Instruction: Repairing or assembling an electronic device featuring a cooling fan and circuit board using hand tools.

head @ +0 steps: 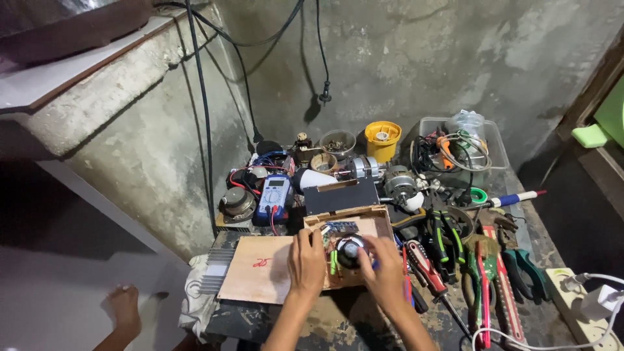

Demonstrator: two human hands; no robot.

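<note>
- 2 hands work over 1 shallow wooden box (379,219) in the middle of the counter (533,237). The left hand (306,259) and the right hand (383,266) are at each side of 1 round black part (349,251) that sits inside the box.
- 1 flat plywood board (257,270) lies just beside the box, on its left, with a red mark on it.
- 1 blue multimeter (273,197) stands behind the board, with red and black leads near it.
- 1 yellow round cup (382,140) and 1 clear plastic tub (495,144) with wires are at the back, near the wall.
- 1 red-handled screwdriver (427,266) lies right of the box; I count about 4 pliers and cutters (481,279) beyond it, with green and red handles, but they overlap.
- 1 white power strip (575,305) is at the right edge, with 1 white plug in it.
- Counter: dark, worn and stained, very crowded. Room: rough grey concrete walls (416,58), black cables hanging down, 1 bare foot (123,307) on the pale floor at the left.
- Pose: both forearms come up from the bottom edge. The left hand rests on the box edge with fingers bent down. The right hand curls around the black part and touches it; a firm grasp I cannot tell.
</note>
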